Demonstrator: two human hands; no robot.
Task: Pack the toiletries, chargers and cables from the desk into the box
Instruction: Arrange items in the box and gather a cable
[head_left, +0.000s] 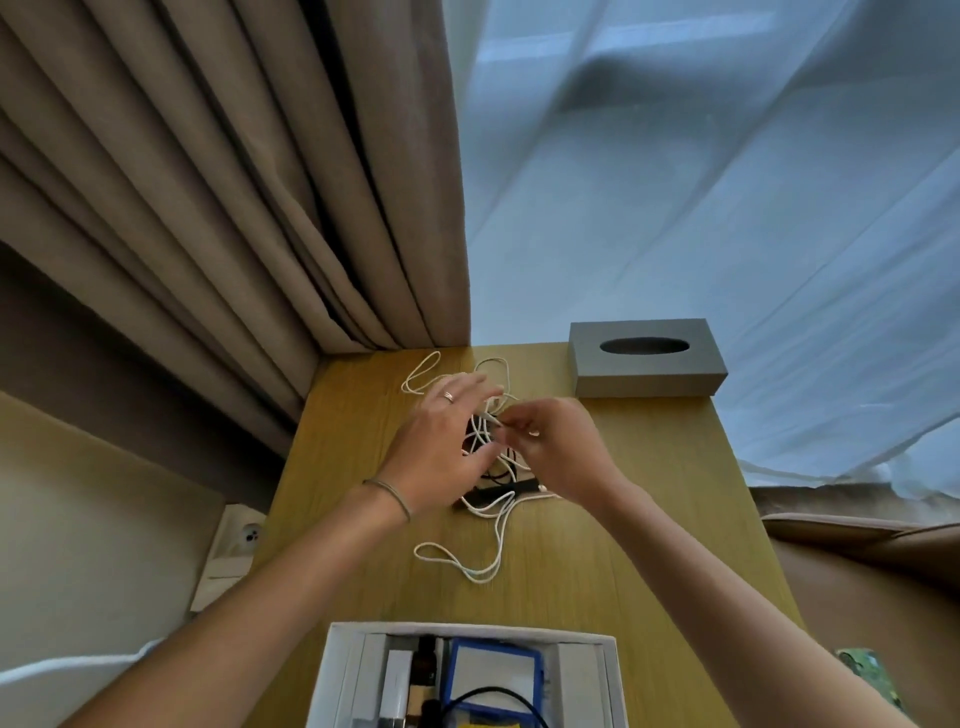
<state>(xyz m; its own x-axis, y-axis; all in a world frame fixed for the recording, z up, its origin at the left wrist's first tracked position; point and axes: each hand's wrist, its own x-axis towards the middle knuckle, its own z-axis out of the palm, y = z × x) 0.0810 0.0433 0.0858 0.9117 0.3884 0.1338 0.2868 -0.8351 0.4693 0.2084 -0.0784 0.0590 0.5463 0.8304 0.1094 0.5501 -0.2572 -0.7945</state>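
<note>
At the far left hangs a brown curtain, and below it a wall socket sits beside the table. The left hand is over the middle of the table with its fingers spread and nearly straight – it lies on top of the tangled white cable, and a ring shows on one finger. Loops of this cable reach out behind the hand, toward the curtain, and also nearer to the person, below both hands. Under the tangle lies something black; what it is, I cannot tell. Just to the right, the right hand has its fingers curled and pinches a strand of the cable, close to the left fingertips. At the near edge stands the open white box, already holding several items – it is well apart from the cable. At the far right corner of the table rests a grey tissue box.
</note>
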